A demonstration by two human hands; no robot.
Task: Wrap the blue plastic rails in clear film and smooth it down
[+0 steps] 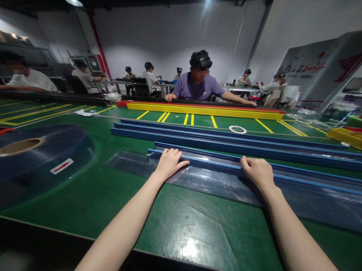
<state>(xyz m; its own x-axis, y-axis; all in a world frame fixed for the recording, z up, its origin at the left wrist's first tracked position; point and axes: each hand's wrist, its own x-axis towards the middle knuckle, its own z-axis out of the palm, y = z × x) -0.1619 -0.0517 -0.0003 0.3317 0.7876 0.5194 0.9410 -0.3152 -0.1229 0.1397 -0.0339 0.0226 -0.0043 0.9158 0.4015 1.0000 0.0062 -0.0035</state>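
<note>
A long blue channel rail (pixel 212 162) lies across the green table in front of me. My left hand (pixel 169 165) is closed over it near its left end, fingers curled across the edge and thumb out to the right. Further right, my right hand (pixel 258 172) grips the same rail, its thumb side against the upper edge and its other fingers largely hidden. Under and in front of the rail is a strip of clear plastic film (pixel 208 184), its left end sticking out past the rail.
A large roll of clear film (pixel 74 146) sits at left. Behind my rail lie more blue rails (pixel 199 139), a white ring (pixel 237 129) and yellow rails (pixel 200 110). A co-worker in purple (pixel 198 86) faces me across the table (pixel 194 225). Yellow trays (pixel 353 138) stand at right.
</note>
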